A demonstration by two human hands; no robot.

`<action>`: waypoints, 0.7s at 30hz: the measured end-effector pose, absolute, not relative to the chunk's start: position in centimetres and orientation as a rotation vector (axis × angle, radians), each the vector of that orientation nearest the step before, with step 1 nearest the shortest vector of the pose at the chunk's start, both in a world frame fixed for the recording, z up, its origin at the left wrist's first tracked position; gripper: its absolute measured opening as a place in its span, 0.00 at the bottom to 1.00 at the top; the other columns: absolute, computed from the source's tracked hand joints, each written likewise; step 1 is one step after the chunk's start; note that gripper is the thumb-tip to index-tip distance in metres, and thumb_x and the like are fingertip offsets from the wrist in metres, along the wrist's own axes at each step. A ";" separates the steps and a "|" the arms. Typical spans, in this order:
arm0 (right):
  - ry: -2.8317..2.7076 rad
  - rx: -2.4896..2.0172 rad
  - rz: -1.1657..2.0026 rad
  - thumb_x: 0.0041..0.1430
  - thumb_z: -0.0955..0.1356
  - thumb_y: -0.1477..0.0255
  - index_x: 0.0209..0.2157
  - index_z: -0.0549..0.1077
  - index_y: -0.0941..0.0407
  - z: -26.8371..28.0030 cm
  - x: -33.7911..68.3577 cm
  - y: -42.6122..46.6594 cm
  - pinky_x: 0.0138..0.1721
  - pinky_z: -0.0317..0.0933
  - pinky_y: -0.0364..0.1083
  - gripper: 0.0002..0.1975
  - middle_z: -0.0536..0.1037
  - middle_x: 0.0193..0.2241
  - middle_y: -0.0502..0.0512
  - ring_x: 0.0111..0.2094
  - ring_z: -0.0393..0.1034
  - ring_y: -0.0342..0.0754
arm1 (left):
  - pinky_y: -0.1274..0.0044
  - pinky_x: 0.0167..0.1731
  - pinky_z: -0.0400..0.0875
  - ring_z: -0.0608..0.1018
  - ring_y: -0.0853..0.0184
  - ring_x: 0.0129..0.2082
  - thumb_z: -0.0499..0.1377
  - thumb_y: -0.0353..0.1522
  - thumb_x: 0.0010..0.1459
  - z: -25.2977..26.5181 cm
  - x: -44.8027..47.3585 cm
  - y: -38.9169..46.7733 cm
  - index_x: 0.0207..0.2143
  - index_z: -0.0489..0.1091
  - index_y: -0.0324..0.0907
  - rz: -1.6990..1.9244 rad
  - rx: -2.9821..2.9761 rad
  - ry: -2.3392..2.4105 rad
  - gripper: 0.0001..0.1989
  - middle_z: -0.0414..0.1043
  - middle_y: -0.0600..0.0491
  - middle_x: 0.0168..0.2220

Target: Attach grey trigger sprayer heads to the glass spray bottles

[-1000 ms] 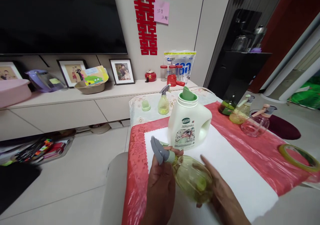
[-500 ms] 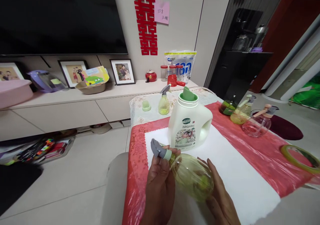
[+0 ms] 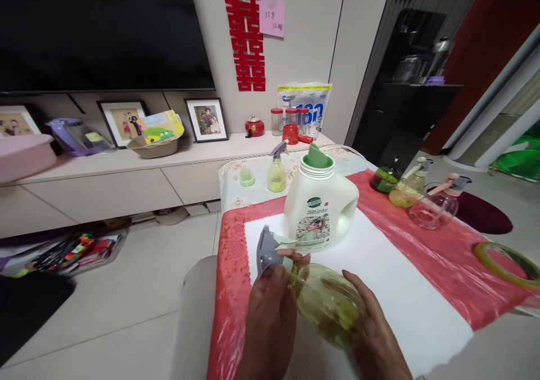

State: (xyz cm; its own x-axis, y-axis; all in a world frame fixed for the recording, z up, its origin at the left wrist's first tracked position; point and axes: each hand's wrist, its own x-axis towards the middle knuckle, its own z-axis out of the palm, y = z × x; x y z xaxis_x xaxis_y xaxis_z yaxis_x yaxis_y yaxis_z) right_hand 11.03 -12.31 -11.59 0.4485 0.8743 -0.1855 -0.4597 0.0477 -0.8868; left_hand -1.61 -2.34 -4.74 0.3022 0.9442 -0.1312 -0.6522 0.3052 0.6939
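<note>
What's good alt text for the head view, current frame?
Two hands hold a tilted yellow-green spray bottle over a white sheet: the left hand grips its grey trigger head, the right hand cradles the body. Behind stands an open white detergent jug on a red tablecloth.

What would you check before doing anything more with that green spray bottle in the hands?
1. Left hand grips the grey spray head: ok.
2. Right hand supports the green spray bottle: ok.
3. Bottle upright: not ok, it lies tilted.
4. Spray head screwed tight: cannot tell.
5. White detergent jug stands upright on the white sheet: ok.
6. Jug capped: not ok, green spout open.
</note>
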 end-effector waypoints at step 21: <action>-0.567 -1.264 0.848 0.57 0.71 0.46 0.58 0.67 0.43 -12.2 10.8 -13.0 0.70 0.49 0.53 0.31 0.60 0.66 0.48 0.70 0.47 0.55 | 0.63 0.58 0.70 0.79 0.55 0.51 0.73 0.41 0.50 -4.7 -0.5 -2.6 0.41 0.79 0.41 1.122 0.523 0.528 0.19 0.80 0.47 0.43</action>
State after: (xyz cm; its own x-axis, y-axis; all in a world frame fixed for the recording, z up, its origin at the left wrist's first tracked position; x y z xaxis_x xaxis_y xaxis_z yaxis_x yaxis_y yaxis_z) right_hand 10.80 -12.96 -12.23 0.5843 0.8077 -0.0792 -0.2350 0.0749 -0.9691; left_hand -0.49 -2.57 -4.67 0.3403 0.9312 -0.1307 -0.6940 0.3425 0.6333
